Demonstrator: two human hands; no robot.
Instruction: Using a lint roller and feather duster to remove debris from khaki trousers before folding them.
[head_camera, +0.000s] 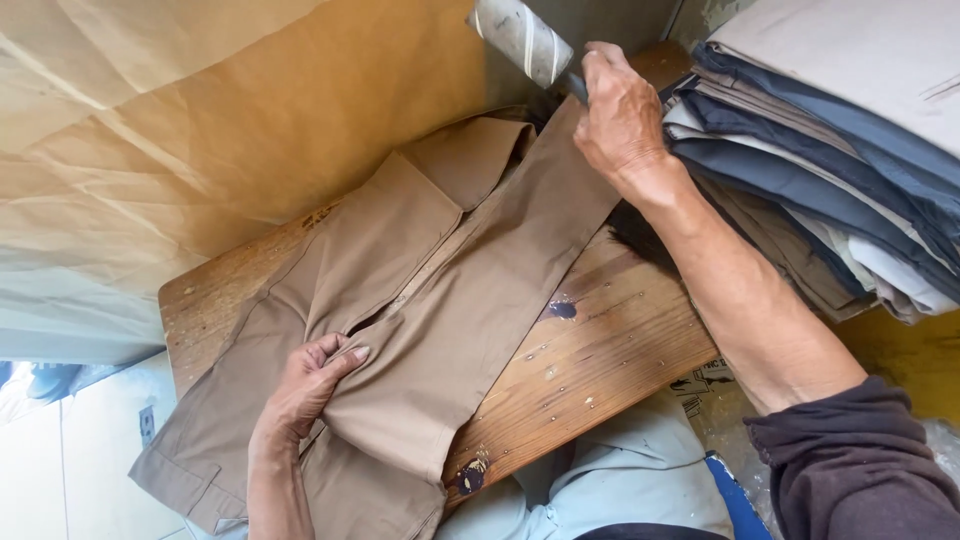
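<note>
A pair of tan trousers (470, 290) lies across a worn wooden board (610, 345), its fly and waistband spread apart. My left hand (305, 385) presses on the cloth near the fly, fingers pinching a fold. Raised above the waistband, my right hand (620, 120) is closed around the dark handle of a mallet (522, 40) with a whitish cylindrical head. The mallet head hangs at the top of the view, clear of the cloth.
A stack of folded grey, blue and beige garments (840, 140) sits at the right, close to my right forearm. Brown paper (200, 130) covers the wall behind. Light blue cloth (620, 480) lies below the board's near edge.
</note>
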